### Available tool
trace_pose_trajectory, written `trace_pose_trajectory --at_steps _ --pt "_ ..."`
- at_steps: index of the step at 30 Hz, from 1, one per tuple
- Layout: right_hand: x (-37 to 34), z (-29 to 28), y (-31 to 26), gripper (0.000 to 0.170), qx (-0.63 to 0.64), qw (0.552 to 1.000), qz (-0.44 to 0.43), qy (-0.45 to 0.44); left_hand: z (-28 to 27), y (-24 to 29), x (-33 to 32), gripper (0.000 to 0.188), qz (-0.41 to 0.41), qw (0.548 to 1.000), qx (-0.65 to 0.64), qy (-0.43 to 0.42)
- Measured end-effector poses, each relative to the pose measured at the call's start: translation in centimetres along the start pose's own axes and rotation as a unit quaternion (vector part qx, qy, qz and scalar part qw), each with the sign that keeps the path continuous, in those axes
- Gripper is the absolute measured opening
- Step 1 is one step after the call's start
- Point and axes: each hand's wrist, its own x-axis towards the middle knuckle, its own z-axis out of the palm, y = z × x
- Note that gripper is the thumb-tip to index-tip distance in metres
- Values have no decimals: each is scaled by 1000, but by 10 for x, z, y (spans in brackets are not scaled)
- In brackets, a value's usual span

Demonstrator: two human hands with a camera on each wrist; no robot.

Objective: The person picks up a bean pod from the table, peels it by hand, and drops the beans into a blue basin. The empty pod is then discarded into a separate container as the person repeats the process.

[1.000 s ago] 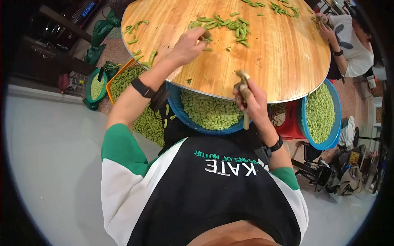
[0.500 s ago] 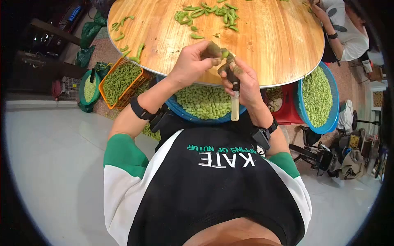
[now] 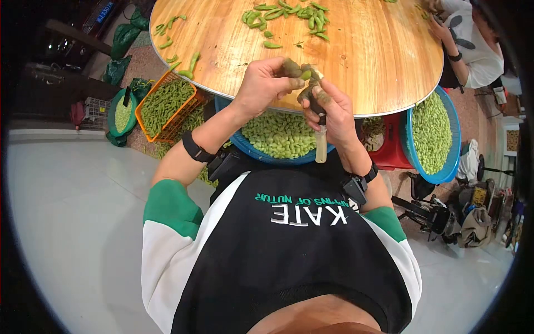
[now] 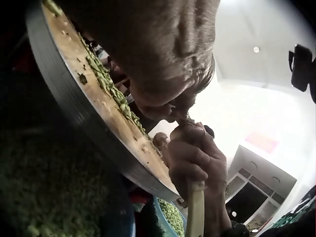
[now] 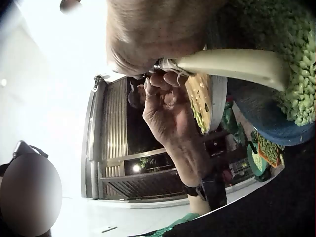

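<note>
The left hand (image 3: 266, 89) pinches a green pod (image 3: 306, 74) between thumb and fingers, above the near edge of the round wooden table (image 3: 367, 67). Touching or nearly touching it, the right hand (image 3: 332, 111) grips a tool with a pale handle (image 3: 321, 146) that points down toward the body. Dark coverings or stains are on the fingertips. In the left wrist view the right hand (image 4: 197, 158) is curled round the pale handle (image 4: 196, 210). The right wrist view has the handle (image 5: 237, 66) sticking out of the right hand (image 5: 155, 34); the tool's working end is hidden.
Loose pods (image 3: 315, 19) lie across the table. Below its edge stands a blue basin (image 3: 300, 161) of shelled beans, with an orange basket (image 3: 171, 131) of pods at left and another blue basin (image 3: 457, 133) at right. Another person (image 3: 473, 44) sits at the far right.
The left hand has come back from the pods on the table to the right hand, bringing a pod. Over the last half second both hands have barely moved.
</note>
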Motion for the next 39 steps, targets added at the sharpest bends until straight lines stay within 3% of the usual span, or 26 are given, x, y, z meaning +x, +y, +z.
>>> trace_pose_trajectory --at_steps 5,7,10,14,15,16,17,18,19,20,22,24,25,27,31,33,35,39 --pt "-1 -3 2 19 -28 999 -46 2 -2 -1 4 5 -8 997 -69 -30" --pt "-2 -6 2 19 -22 999 -37 -7 -8 1 4 7 -111 969 -192 -107" --pt "-6 -6 -6 20 12 999 -2 -29 -14 -5 6 11 -175 933 -277 -148" --pt "-10 -5 -8 20 62 998 25 -16 -10 -8 6 10 -167 931 -276 -169" --pt "-10 -7 -5 20 61 998 26 -16 -5 -8 4 9 -49 983 -120 -127" --pt "-10 -11 -1 21 89 995 42 -6 0 -7 2 7 71 993 42 -81" --pt "-9 -12 1 23 117 992 57 4 2 -11 1 11 140 982 101 -74" --pt "-10 -12 2 23 116 992 57 4 2 -9 -1 11 141 982 101 -74" --pt "-11 -11 2 23 124 990 67 9 1 -1 -4 11 238 928 280 -55" --pt "-11 -10 1 24 133 988 75 14 0 3 -5 12 326 833 447 -33" --pt "-11 -7 -2 26 146 987 74 2 -3 2 -6 12 338 834 436 -33" --pt "-12 -5 -3 29 159 984 75 -8 -3 9 -10 13 127 943 300 -71" --pt "-13 -3 -4 31 152 986 73 -7 -2 9 -11 13 127 943 300 -70" --pt "-14 -2 -4 32 144 987 71 -7 0 7 -12 12 47 983 162 -68" --pt "-19 -3 -3 31 131 990 57 0 2 5 -11 9 69 986 109 -104" --pt "-21 -2 -2 30 129 990 55 -2 5 10 -13 11 8 996 38 -81" --pt "-20 0 -1 31 10 1000 -14 25 5 7 -11 12 -1 996 42 -82" --pt "-21 -4 2 35 -123 990 -60 23 2 2 -10 12 -22 994 25 -108"
